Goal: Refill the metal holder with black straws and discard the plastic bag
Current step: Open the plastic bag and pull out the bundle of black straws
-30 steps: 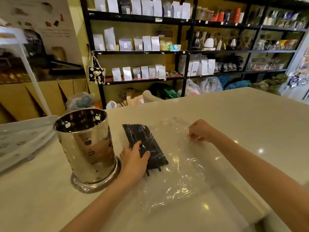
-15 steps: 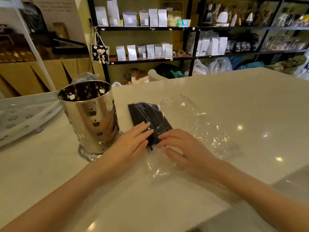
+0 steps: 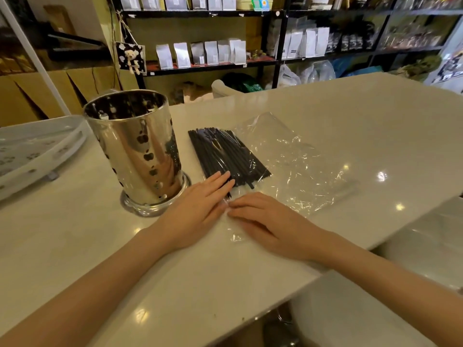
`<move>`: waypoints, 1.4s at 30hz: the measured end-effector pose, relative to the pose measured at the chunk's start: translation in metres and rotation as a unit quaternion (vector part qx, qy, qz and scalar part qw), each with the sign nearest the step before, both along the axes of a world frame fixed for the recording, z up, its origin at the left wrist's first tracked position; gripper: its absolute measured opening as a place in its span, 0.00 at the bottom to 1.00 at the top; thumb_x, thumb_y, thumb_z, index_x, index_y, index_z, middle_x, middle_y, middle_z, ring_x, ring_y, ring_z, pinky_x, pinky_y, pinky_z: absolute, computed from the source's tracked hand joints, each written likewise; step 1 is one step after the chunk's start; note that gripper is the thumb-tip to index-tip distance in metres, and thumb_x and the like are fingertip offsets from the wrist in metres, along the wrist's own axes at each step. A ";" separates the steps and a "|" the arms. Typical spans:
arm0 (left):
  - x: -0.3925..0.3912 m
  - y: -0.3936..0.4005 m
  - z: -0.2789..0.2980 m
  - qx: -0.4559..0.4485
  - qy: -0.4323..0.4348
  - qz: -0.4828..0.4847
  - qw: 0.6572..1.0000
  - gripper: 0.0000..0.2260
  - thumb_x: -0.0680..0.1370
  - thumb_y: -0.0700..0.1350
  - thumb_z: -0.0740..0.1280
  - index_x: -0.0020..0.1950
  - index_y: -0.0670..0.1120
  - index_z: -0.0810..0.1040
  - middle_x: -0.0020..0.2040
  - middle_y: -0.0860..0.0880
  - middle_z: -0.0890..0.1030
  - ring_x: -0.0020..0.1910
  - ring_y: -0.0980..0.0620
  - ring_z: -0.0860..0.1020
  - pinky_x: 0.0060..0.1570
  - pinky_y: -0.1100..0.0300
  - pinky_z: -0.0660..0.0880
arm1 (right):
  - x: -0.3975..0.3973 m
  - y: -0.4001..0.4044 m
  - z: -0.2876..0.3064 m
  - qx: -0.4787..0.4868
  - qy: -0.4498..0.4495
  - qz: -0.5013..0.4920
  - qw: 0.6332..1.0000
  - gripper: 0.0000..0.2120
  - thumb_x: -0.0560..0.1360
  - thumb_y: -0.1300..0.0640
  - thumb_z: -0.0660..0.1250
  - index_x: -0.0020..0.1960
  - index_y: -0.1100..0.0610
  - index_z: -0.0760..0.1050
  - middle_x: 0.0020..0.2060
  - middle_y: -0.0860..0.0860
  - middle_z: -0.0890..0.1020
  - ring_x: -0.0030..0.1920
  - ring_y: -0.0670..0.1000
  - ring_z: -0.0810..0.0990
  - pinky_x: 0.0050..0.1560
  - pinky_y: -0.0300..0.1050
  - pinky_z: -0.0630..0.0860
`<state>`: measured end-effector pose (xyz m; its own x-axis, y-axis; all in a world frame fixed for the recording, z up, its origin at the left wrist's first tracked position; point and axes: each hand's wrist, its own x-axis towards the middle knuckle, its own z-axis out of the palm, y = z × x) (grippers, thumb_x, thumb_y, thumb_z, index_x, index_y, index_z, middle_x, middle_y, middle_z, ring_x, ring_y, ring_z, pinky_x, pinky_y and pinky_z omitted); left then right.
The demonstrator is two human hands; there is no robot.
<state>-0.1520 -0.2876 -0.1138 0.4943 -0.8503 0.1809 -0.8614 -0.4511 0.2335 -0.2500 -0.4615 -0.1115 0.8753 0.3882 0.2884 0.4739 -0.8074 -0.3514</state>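
Both hands lie flat and open on the counter (image 3: 325,116), palms down, gripping nothing. Left hand (image 3: 193,211): fingers stretched toward 1 o'clock, tips resting on the near end of the black straws (image 3: 225,156) through the film. Right hand (image 3: 265,221): fingers pointing toward 10 o'clock, pressed on the near edge of the plastic bag (image 3: 295,169). Fingertips of the two hands almost meet; whether they touch cannot be told.

Straws: one loose bundle lying flat, long axis running from 11 o'clock to 5 o'clock. They sit in the left part of the bag. A few near ends stick out unevenly past the rest. Whether the bag is open at any end cannot be told.

Bag: clear, crinkled, flat on the counter, spreading from the straws toward 3 o'clock. The right portion holds no straws and shows glare from ceiling lights.

Metal holder (image 3: 135,151): shiny cylinder with small cut-outs, upright on a round base, at 9 o'clock of the straws, just beside them but apart. No straws visible inside. The left hand's wrist is near its base, not touching.

White tray (image 3: 37,151): at the far left edge, partly cut off by the frame, well apart from the holder.

Shelves (image 3: 213,56) with white pouches stand behind the counter at 12 o'clock.
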 end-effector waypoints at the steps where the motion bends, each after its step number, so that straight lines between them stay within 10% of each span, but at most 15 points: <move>1: 0.000 0.000 -0.001 0.002 0.001 0.000 1.000 0.28 0.74 0.57 0.42 0.73 0.50 0.51 0.75 0.53 0.51 0.73 0.58 0.46 0.70 0.62 0.48 | -0.002 0.000 0.000 0.025 -0.007 -0.004 1.000 0.15 0.76 0.57 0.57 0.56 0.61 0.77 0.56 0.55 0.80 0.58 0.50 0.73 0.62 0.40 0.67; 8: 0.000 0.000 -0.001 -0.007 0.009 -0.001 1.000 0.29 0.73 0.58 0.42 0.73 0.49 0.52 0.76 0.52 0.52 0.74 0.57 0.47 0.71 0.61 0.48 | -0.007 0.004 0.006 0.139 -0.014 -0.098 0.985 0.05 0.73 0.59 0.65 0.47 0.57 0.79 0.41 0.47 0.80 0.43 0.43 0.73 0.46 0.30 0.69; 16: -0.004 -0.001 0.004 -0.013 -0.005 0.002 1.000 0.29 0.72 0.57 0.42 0.72 0.51 0.59 0.75 0.50 0.56 0.74 0.54 0.51 0.69 0.61 0.48 | -0.040 0.000 0.024 0.075 -0.140 -0.128 0.979 0.10 0.77 0.57 0.56 0.49 0.58 0.74 0.37 0.53 0.82 0.37 0.52 0.78 0.65 0.40 0.63; 26: -0.018 -0.048 0.031 -0.022 -0.049 -0.039 0.998 0.25 0.71 0.57 0.50 0.62 0.48 0.74 0.69 0.45 0.69 0.68 0.47 0.66 0.65 0.55 0.61 | -0.073 -0.004 0.018 -0.016 -0.122 -0.058 0.991 0.09 0.74 0.59 0.60 0.52 0.60 0.76 0.36 0.53 0.84 0.33 0.53 0.81 0.30 0.47 0.78; 32: -0.026 -0.106 0.028 -0.003 0.013 -0.147 0.989 0.29 0.73 0.63 0.49 0.70 0.51 0.63 0.72 0.46 0.64 0.71 0.50 0.62 0.67 0.63 0.53 | -0.082 -0.010 0.011 0.143 -0.042 -0.077 0.986 0.17 0.71 0.60 0.61 0.60 0.59 0.69 0.48 0.56 0.79 0.48 0.51 0.76 0.45 0.48 0.75; 38: -0.020 -0.125 0.015 0.034 0.021 -0.157 0.987 0.39 0.67 0.72 0.40 0.72 0.52 0.57 0.75 0.46 0.58 0.73 0.49 0.57 0.71 0.51 0.54 | -0.072 -0.037 0.014 0.034 -0.152 -0.189 0.969 0.15 0.64 0.61 0.59 0.47 0.61 0.77 0.45 0.54 0.81 0.48 0.53 0.75 0.49 0.49 0.71; 42: -0.023 -0.126 0.008 0.031 -0.013 -0.153 0.988 0.35 0.69 0.71 0.42 0.71 0.57 0.55 0.74 0.51 0.59 0.72 0.54 0.57 0.70 0.46 0.55 | -0.059 -0.072 0.014 -0.032 -0.117 -0.268 0.956 0.23 0.65 0.57 0.55 0.58 0.60 0.74 0.55 0.55 0.80 0.59 0.55 0.73 0.65 0.49 0.66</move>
<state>-0.1746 -0.4140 -0.1059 0.2091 -0.9687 0.1335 -0.9647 -0.1820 0.1902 -0.3092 -0.5339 -0.0977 0.8679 -0.0742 0.4912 0.0458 -0.9726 -0.2280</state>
